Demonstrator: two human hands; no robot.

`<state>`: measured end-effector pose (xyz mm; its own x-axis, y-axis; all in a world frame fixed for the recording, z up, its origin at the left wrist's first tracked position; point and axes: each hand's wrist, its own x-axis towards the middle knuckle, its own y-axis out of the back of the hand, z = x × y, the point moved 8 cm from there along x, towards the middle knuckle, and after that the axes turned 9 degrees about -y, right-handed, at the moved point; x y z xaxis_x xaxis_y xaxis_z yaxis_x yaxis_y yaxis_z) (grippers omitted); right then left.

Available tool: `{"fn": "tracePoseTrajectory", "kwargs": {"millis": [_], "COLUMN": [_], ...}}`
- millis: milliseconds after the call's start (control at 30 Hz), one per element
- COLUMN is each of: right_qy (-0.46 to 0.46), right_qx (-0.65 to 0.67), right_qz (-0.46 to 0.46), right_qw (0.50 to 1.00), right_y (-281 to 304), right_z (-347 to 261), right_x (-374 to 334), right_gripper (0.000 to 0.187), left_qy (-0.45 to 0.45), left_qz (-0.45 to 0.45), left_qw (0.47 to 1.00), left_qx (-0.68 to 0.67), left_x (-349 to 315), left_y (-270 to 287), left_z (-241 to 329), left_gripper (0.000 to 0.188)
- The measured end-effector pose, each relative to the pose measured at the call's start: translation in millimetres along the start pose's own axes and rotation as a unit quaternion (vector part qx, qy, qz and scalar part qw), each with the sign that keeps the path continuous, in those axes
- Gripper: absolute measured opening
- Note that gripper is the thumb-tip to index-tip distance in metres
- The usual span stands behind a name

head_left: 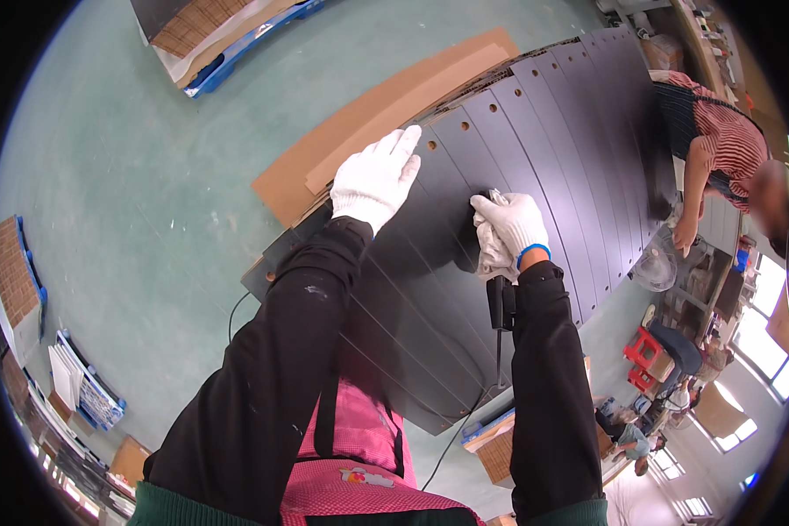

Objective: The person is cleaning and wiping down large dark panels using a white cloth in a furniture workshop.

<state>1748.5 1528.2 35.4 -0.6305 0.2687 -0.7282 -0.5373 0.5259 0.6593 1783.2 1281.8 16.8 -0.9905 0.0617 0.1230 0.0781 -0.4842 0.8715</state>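
Dark grey panels (pixel 535 149) with round holes near their ends lie in an overlapping row in front of me. My left hand (pixel 375 180), in a white knitted glove, rests on the panels' left end, its fingers stretched out and holding nothing. Over the middle of the row, my right hand (pixel 515 223), also gloved, is closed on a crumpled white rag (pixel 493 250). Just below the rag sits a black tool part (pixel 501 302) with a cord running down from it. Whether my right hand also grips that tool is hidden by the rag.
Brown cardboard sheets (pixel 386 114) stick out beyond the panels' left side. A black cord (pixel 451 438) hangs past the near edge. At the far right a co-worker in a striped top (pixel 728 131) leans over the panels. Blue pallets (pixel 245 53) and red stools (pixel 643 349) stand farther off.
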Motion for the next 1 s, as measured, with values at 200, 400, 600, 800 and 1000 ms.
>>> {"fn": "tracePoseTrajectory", "kwargs": {"millis": [200,400,600,800,1000], "right_qy": [-0.019,-0.013,-0.023,0.061,0.079], "right_qx": [-0.041,-0.01,-0.054,0.311,-0.062], "right_qz": [0.05,-0.007,0.056,0.034,0.336], "right_qw": [0.998,1.0,0.997,0.948,0.936], "right_y": [-4.4,3.4,-2.3,19.4,-6.7], "right_z": [-9.1,16.9,-0.2,54.6,89.1], "right_x": [-10.0,11.9,-1.6,6.9,-68.0], "right_gripper": [0.047,0.049,0.05,0.034,0.053], "left_qy": [0.011,0.0,-0.016,-0.019,0.034], "left_qz": [-0.009,-0.003,0.052,0.039,0.014], "left_qw": [1.0,1.0,0.998,0.999,0.999], "left_qx": [0.004,-0.006,0.018,-0.002,0.011], "left_x": [-2.5,0.8,-5.3,0.9,-3.9], "left_y": [7.7,-1.5,5.7,-1.7,8.5], "left_z": [-3.7,5.9,-1.7,9.6,-7.0], "left_gripper": [0.048,0.049,0.047,0.048,0.044]}}
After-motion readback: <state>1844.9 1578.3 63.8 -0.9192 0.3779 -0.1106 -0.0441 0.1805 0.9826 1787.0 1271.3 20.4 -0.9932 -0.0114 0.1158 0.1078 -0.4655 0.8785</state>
